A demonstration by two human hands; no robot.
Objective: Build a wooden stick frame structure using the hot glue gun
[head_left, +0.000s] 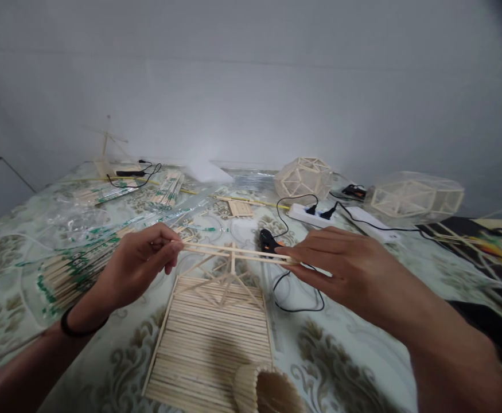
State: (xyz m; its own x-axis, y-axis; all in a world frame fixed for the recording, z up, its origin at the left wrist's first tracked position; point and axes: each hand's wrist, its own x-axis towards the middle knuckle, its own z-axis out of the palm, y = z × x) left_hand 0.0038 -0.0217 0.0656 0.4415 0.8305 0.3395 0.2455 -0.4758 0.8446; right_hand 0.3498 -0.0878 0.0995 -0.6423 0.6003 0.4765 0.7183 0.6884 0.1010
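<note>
Two thin wooden sticks (255, 253) stretch nearly level between my hands, above the far end of a slatted wooden platform (216, 338). My left hand (147, 258) pinches their left ends, and my right hand (341, 258) pinches the right ends between thumb and fingers. Just below the sticks, a small frame of crossed sticks (229, 279) stands on the platform, its upright post reaching up to them; whether they touch is unclear. A rounded wooden piece with an opening (246, 387) sits at the platform's near right corner.
Behind my right hand are a black glue gun (268, 241), its cord, and a white power strip (311, 215). Bundled sticks (70, 275) lie left. Two faceted stick frames (304, 179) stand at the back right, a small mast-like model (105, 146) at the back left.
</note>
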